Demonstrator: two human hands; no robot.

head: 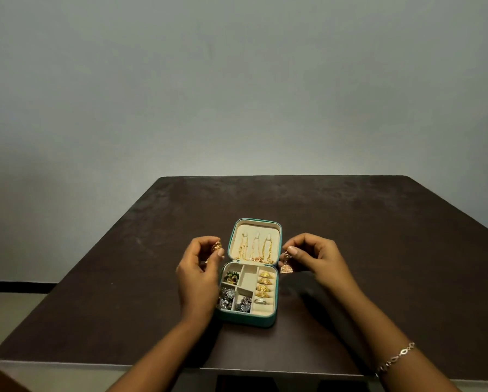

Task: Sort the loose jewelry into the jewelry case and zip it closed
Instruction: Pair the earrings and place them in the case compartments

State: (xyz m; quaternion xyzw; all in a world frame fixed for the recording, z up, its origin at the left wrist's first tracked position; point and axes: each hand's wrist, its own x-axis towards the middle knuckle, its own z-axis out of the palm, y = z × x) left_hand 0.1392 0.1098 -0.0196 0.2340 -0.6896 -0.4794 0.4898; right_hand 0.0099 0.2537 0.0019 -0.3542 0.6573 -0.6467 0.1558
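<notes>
Dark table (pixel 378 244) bears our open teal jewelry case (pixel 245 320), its compartments part filled. Left of the case, our left hand (pixel 199 274) pinches a gold dome earring (pixel 217 246). Right of the case, our right hand (pixel 316 257) pinches a dangling bell earring (pixel 286 267).
</notes>
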